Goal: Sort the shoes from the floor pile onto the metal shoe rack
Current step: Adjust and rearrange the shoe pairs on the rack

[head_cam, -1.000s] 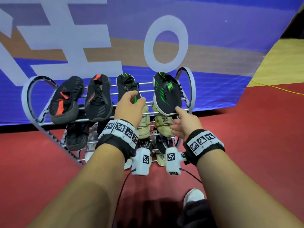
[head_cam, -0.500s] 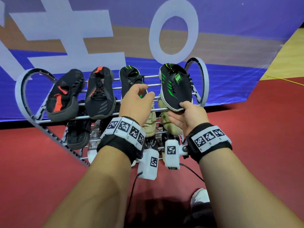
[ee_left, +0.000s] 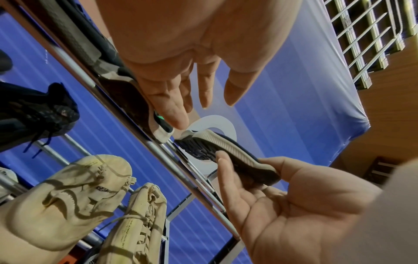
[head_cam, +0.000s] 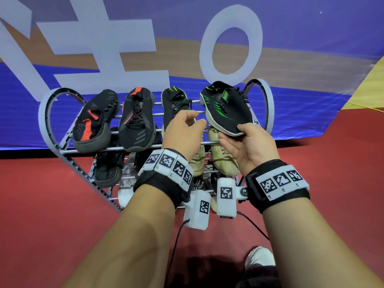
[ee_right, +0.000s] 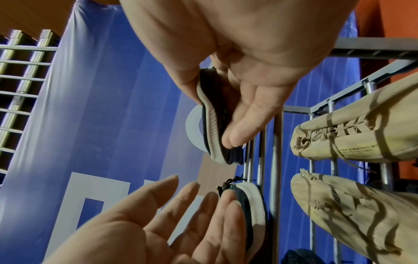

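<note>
Black knit shoe (head_cam: pixel 225 110), green streaks, white sole: toe is pinched by right hand (head_cam: pixel 249 148), upper right of metal shoe rack (head_cam: pixel 259 104). Left hand (head_cam: pixel 182 134) is relaxed, empty. Top tier is filled with black shoes; beige pair (head_cam: pixel 220 161) is seen beneath.

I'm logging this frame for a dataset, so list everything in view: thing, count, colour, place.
metal shoe rack: one, grey, against the banner.
black-and-green shoes: two, top tier right.
black-and-red shoes: two, top tier left.
beige shoes: two, tier below.
dark shoe: one, lower left.
banner: one, blue, tan, white.
floor: red.
white shoe: one, bottom edge.
wrist cameras: two, white.
left hand: open, over inner green shoe.
right hand: grips outer green shoe's toe.
</note>
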The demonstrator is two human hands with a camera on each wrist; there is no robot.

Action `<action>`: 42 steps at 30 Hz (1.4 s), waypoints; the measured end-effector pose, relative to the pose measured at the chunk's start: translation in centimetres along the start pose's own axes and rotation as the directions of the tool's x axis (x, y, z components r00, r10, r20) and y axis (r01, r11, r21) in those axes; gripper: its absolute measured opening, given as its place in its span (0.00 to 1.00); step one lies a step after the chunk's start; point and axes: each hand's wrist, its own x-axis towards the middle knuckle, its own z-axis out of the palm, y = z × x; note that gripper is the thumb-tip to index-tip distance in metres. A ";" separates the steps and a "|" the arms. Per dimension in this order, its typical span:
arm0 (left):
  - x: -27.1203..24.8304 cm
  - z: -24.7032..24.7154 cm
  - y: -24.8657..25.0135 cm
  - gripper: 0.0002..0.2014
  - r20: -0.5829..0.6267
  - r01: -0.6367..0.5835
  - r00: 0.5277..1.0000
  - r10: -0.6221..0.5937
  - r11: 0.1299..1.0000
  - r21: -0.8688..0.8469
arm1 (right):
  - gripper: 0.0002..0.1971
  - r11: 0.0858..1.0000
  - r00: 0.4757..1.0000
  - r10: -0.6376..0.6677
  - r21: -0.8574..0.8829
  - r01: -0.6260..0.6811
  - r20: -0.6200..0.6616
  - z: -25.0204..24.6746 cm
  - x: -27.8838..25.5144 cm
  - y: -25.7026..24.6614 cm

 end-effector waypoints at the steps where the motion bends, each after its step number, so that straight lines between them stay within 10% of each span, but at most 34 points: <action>1: 0.0 -0.2 0.1 0.22 0.001 0.007 1.000 -0.007 1.000 -0.007 | 0.11 1.000 1.000 0.001 0.012 -0.001 0.004 0.1 0.0 0.0; 26: 0.8 -3.2 0.7 0.12 0.064 0.198 0.980 -0.191 0.860 -0.469 | 0.20 0.997 1.000 0.000 0.079 0.000 -0.004 -0.3 0.2 -0.7; 42: 1.6 -5.7 0.8 0.29 0.047 0.169 0.981 -0.191 0.694 -0.700 | 0.12 0.988 0.977 -0.002 -0.148 0.034 0.215 -3.4 -0.2 -1.9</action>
